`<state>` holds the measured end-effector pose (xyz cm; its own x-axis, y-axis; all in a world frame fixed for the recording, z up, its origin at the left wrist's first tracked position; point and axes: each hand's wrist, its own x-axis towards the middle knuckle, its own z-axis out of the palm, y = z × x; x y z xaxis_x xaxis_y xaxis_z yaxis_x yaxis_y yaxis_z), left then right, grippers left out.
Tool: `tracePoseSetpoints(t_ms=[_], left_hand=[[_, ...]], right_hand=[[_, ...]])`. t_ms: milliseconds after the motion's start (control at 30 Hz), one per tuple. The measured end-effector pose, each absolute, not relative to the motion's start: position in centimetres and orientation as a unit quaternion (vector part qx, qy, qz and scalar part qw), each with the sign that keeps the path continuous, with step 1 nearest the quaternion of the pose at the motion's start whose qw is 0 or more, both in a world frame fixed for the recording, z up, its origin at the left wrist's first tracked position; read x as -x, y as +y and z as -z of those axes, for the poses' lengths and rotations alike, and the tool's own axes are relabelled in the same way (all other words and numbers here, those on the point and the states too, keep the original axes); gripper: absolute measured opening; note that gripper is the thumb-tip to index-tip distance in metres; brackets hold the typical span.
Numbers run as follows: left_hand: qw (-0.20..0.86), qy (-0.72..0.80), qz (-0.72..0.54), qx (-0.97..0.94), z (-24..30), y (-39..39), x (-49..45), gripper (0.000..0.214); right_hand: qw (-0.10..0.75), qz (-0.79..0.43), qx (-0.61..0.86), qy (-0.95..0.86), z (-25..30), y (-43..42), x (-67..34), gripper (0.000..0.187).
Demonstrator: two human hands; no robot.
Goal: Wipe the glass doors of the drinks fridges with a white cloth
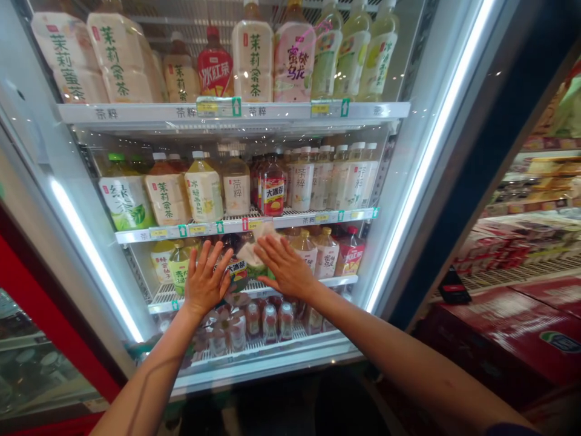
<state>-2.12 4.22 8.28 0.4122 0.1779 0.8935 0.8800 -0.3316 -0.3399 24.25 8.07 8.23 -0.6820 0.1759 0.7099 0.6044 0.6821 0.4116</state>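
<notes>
While my right hand [290, 266] lies over a pale cloth [249, 253] at the glass [218, 132], its fingers are straight, slightly parted, laid flat rather than curled, with the thumb pointing left below them. Cloth: partly covered by that hand, showing past the fingertips, in front of the edge of the second shelf [299, 221] from the top and the space beneath; its outline is blurred. My left hand [204, 281] is raised near it, back toward me, fingers open and spread; I cannot tell whether its palm touches the glass. Behind the glass, bottles [253, 57] stand upright in rows. One dark bottle [273, 184] with a red and yellow label stands on the second shelf, above the cloth. Light strips [95, 260] glow at both sides; red cartons [503, 339] sit to my right.
</notes>
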Motion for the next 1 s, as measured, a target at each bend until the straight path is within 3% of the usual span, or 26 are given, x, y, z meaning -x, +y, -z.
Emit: tracePoseSetpoints(t_ms=[100,233,400,567,733,867,1000], left_hand=[[0.433,-0.367,0.404,0.718,-8.3,4.2,2.1,0.077],[0.441,-0.366,0.402,0.714,-8.4,4.1,2.0,0.077],[0.455,-0.364,0.398,0.708,-8.4,4.1,2.0,0.077],[0.457,-0.365,0.396,0.708,-8.4,4.1,2.0,0.078],[0.46,-0.366,0.395,0.706,-8.4,4.1,2.0,0.077],[0.461,-0.365,0.398,0.704,-8.5,4.1,1.9,0.077],[0.469,-0.359,0.398,0.702,-8.6,4.0,1.9,0.078]], right_hand=[[0.344,0.325,0.254,-0.844,-8.7,8.1,-24.3,0.089],[0.256,0.362,0.126,-0.887,-8.9,8.2,-24.7,0.081],[0.354,0.357,0.246,-0.829,-9.9,8.2,-25.4,0.081],[0.286,0.362,0.127,-0.878,-9.1,8.0,-25.5,0.08],[0.371,0.343,0.231,-0.832,-9.7,8.0,-25.2,0.079],[0.292,0.388,0.125,-0.865,-9.8,8.1,-25.0,0.065],[0.368,0.384,0.163,-0.831,-9.2,8.6,-24.8,0.057]])
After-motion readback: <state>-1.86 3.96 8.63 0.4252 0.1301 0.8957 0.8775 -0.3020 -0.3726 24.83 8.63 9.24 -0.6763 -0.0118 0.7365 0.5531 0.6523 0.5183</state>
